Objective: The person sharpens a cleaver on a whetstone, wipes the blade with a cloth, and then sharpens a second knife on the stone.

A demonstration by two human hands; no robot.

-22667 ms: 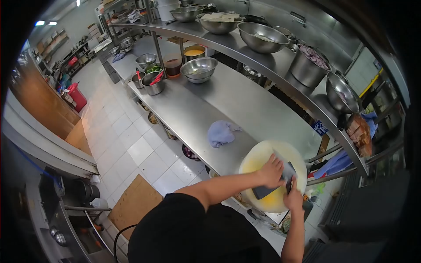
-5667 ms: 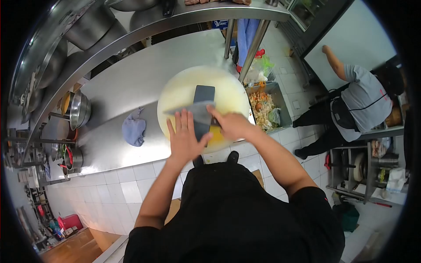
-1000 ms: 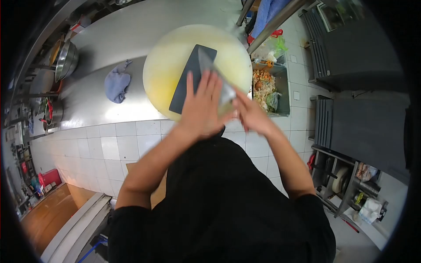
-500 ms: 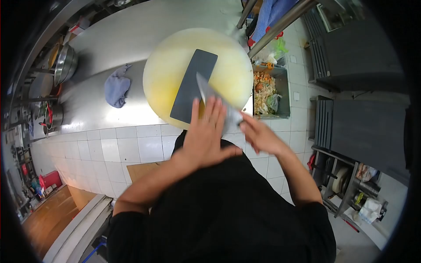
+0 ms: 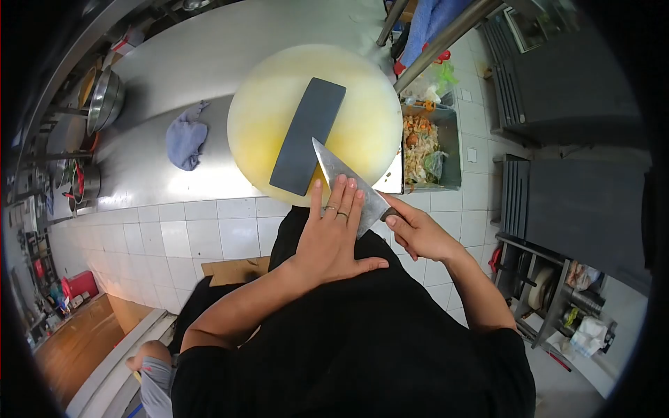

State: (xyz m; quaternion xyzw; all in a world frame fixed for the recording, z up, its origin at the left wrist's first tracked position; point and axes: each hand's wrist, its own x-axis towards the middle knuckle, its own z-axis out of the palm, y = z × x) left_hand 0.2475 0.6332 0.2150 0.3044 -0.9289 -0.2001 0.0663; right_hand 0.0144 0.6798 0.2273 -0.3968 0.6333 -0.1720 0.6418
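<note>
My right hand [image 5: 421,232] is wrapped round the dark handle of a broad kitchen knife [image 5: 343,169]. The blade points up and left, its tip over the edge of a dark grey sharpening stone [image 5: 306,136]. My left hand [image 5: 333,233] lies flat with fingers stretched out, the fingertips on the blade's face; rings show on its fingers. The stone rests slantwise on a round, yellowed chopping board [image 5: 373,90]. Whether the blade touches the stone at its near edge is hard to see.
A crumpled blue cloth [image 5: 187,136] lies on the steel counter [image 5: 160,76] to the left. Right of the board stands a bin [image 5: 451,150] of food scraps. Metal bowls [image 5: 104,101] sit at far left. Part of another person [image 5: 155,366] shows at lower left.
Both hands and the knife have drawn back toward my body, so less of the blade overlaps the stone. A person has come into view at lower left.
</note>
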